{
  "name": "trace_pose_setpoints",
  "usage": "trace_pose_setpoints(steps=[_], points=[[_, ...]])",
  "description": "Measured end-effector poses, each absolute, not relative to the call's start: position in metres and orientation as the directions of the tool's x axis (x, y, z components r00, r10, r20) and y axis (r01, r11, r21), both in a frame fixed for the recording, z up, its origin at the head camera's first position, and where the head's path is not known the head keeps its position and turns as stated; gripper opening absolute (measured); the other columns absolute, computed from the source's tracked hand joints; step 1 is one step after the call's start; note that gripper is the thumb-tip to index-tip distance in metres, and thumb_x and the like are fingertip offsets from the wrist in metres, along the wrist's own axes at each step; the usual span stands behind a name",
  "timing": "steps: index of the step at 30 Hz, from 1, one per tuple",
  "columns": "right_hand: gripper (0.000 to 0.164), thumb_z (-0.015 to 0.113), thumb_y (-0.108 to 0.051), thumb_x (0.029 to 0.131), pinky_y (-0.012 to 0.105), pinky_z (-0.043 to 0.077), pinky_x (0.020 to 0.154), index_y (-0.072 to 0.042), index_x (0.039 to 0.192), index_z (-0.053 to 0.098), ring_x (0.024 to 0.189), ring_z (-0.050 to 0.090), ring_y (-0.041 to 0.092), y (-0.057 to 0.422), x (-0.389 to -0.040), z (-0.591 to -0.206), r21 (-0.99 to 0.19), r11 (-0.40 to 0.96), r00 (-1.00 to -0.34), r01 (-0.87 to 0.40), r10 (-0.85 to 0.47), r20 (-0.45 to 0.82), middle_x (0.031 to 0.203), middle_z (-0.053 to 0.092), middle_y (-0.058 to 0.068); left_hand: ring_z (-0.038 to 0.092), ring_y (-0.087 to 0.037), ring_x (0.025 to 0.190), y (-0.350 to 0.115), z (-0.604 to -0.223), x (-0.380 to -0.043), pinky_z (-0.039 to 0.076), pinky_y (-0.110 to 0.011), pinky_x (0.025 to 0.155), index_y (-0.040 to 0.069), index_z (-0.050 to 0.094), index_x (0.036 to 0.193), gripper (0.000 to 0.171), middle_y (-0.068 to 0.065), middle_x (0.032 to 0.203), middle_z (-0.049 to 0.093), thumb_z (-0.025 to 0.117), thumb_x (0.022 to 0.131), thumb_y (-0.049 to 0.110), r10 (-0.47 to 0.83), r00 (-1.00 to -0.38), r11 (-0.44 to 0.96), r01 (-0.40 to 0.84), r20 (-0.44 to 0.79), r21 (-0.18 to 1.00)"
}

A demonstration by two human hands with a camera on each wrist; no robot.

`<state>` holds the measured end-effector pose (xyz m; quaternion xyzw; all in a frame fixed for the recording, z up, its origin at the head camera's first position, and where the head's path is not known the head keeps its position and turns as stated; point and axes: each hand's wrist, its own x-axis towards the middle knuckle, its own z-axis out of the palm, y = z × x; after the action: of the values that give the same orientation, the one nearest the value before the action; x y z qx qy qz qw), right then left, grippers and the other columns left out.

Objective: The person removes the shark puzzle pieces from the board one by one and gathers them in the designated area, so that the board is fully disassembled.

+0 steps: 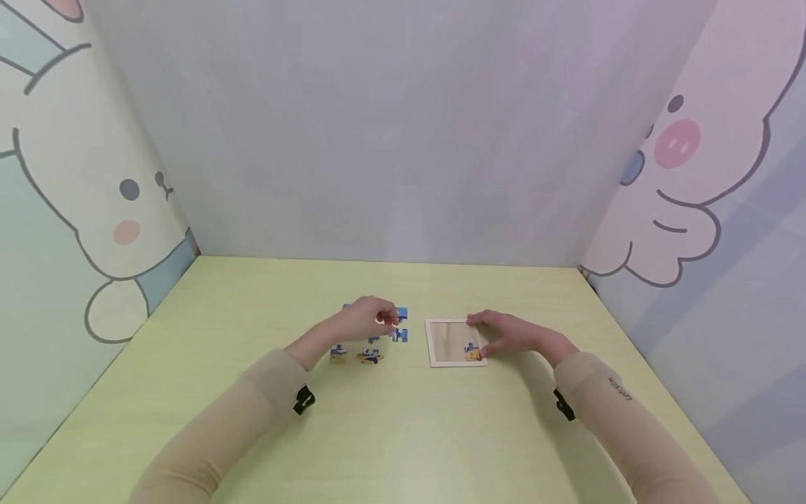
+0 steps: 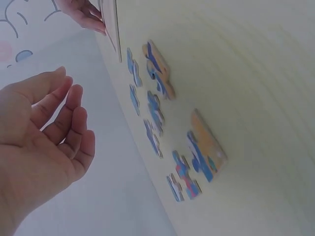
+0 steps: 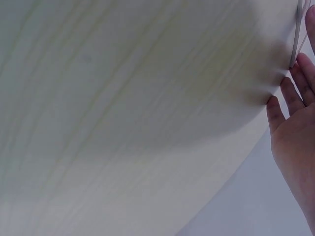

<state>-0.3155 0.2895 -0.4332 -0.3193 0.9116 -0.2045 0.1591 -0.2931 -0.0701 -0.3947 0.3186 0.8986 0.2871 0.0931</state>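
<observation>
My left hand [image 1: 365, 320] hovers over several loose jigsaw pieces [image 1: 338, 354] on the table. Its fingers curl loosely in the left wrist view, thumb and index tips close together, with no piece showing between them. To the right lies a square wooden puzzle tray [image 1: 449, 343] with a pale raised rim. One blue and orange jigsaw piece [image 1: 472, 352] sits in its lower right corner. At the tray's right side rests my right hand [image 1: 508, 332], fingers extended at the upper corner and thumb by the corner piece. Fingertips [image 3: 273, 101] of this hand touch down at the table beside the tray.
The pale yellow table [image 1: 390, 434] meets a plain grey back wall [image 1: 390, 140]. Side panels with cartoon animals flank it, a rabbit-like figure [image 1: 119, 210] on the left. More loose blue and orange pieces [image 2: 206, 145] lie spread below the left hand.
</observation>
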Motion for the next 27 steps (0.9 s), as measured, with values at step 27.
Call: trace_pose_setpoints(steps=[27], points=[[0.094, 0.077, -0.051, 0.071, 0.053, 0.018, 0.112, -0.012, 0.145, 0.035, 0.142, 0.018, 0.033, 0.295, -0.315, -0.44, -0.444, 0.722, -0.742, -0.531, -0.649, -0.168, 0.155, 0.024, 0.008, 0.055, -0.021, 0.11, 0.036, -0.412, -0.297, 0.044, -0.033, 0.093, 0.012, 0.059, 0.123, 0.037, -0.006, 0.115, 0.063, 0.067, 0.087, 0.015, 0.631, -0.775, 0.562, 0.491, 0.039, 0.666]])
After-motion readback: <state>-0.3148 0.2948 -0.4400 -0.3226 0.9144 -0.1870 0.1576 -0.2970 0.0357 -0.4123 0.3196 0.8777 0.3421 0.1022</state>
